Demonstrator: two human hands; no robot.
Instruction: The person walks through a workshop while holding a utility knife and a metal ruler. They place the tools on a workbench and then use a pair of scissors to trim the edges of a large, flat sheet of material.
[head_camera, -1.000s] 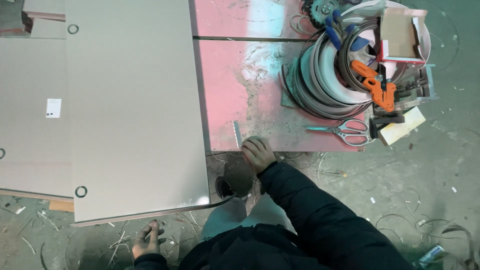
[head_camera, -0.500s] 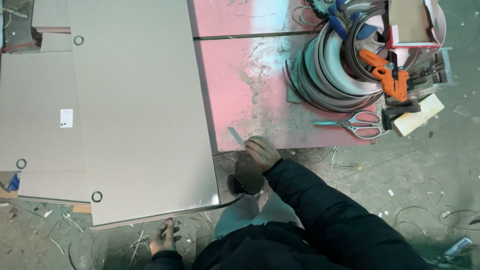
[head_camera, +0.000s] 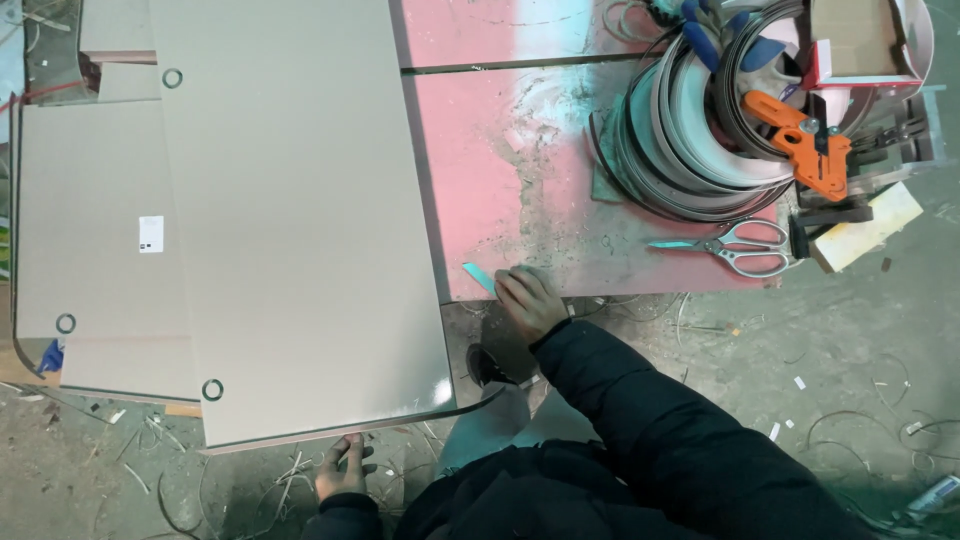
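Observation:
A large grey-beige panel (head_camera: 290, 210) lies on a pink worktable (head_camera: 520, 150), with its near edge overhanging. A thin dark edge strip (head_camera: 470, 407) runs along that near edge and curls free past the rounded corner. My left hand (head_camera: 343, 468) is under the near edge, fingers pinched on the strip. My right hand (head_camera: 528, 302) rests on the table's front edge beside the panel's corner, closed on a small flat pale blade (head_camera: 478, 276) that points up and left.
Coils of edge banding (head_camera: 690, 130) sit at the table's far right with an orange clamp (head_camera: 808, 145), a cardboard box (head_camera: 858, 40), scissors (head_camera: 735, 247) and a wood block (head_camera: 868, 226). A second panel (head_camera: 90, 230) lies at left. Offcuts litter the floor (head_camera: 860, 380).
My right hand has risen from beside the panel's corner onto the table's front edge, and the blade now shows. My left hand stays at the panel's near edge.

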